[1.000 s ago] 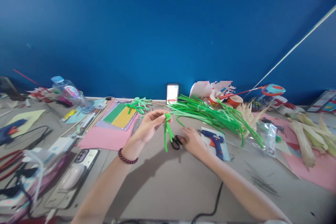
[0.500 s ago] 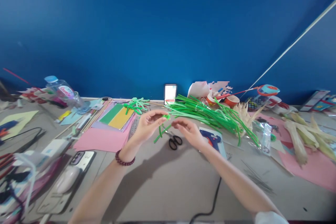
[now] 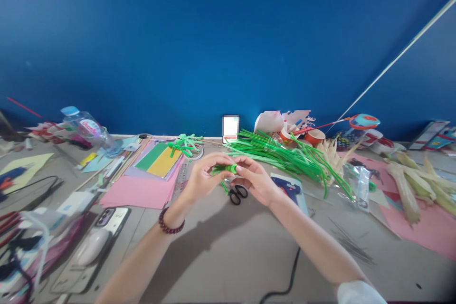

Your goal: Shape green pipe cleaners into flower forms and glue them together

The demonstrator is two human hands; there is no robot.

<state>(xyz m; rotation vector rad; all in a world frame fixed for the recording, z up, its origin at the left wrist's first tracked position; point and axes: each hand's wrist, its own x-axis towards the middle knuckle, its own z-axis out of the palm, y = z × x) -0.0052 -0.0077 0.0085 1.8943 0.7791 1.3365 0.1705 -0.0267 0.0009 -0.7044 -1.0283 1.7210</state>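
Note:
My left hand [image 3: 204, 175] pinches a green pipe cleaner [image 3: 231, 168] that is bent into a small coil. From the other side, my right hand [image 3: 257, 178] grips the same piece with thumb and fingers, so the two hands nearly meet. One loose green end pokes out below the left fingers. Just under the hands, black-handled scissors [image 3: 238, 194] lie on the table, their blades partly hidden. A large bunch of green pipe cleaners [image 3: 281, 152] spreads behind the right hand.
A blue glue gun [image 3: 290, 190] lies right of the right hand, its cable running forward. Pink paper [image 3: 142, 190] and coloured sheets [image 3: 162, 159] lie left. Further left are a plastic bottle [image 3: 89, 126] and phones [image 3: 103, 228]. Corn husks [image 3: 409, 190] lie right; a lit phone [image 3: 231, 128] leans on the wall.
My right hand has moved left and closed on the green piece beside my left hand. The piece now looks more tightly coiled, and less of its loose end hangs down.

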